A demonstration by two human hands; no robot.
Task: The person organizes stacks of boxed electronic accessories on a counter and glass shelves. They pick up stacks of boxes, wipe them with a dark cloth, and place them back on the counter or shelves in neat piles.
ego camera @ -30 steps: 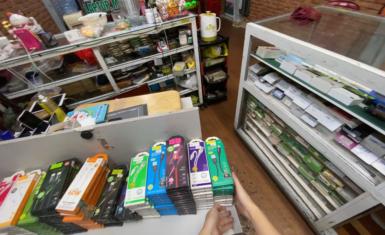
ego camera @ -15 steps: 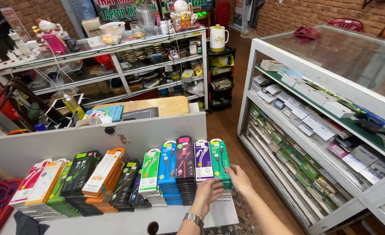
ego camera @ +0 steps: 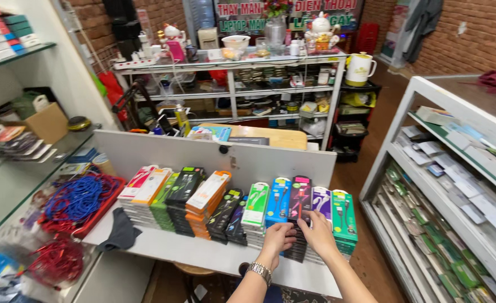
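Observation:
A row of cable packages in stacks stands on a white counter (ego camera: 203,252): pink, white, green, black, orange, blue and purple ones. My left hand (ego camera: 276,238), with a metal watch on its wrist, curls its fingers over the front of the pink-and-black stack (ego camera: 300,203), next to the blue stack (ego camera: 280,201). My right hand (ego camera: 318,233) grips the same stack from the right, its fingers against the white-and-purple stack (ego camera: 321,201). The green stack (ego camera: 343,216) stands at the row's right end.
A red tray of coiled blue cables (ego camera: 77,199) and a dark cloth (ego camera: 119,231) lie left on the counter. A white glass display case (ego camera: 455,185) stands to the right. Cluttered shelves (ego camera: 231,84) fill the back, glass shelves (ego camera: 12,168) the left.
Both hands have come up from the counter's front edge and shifted from the green end stack to the pink-and-black one. The view has swung left, showing the red tray and left shelves.

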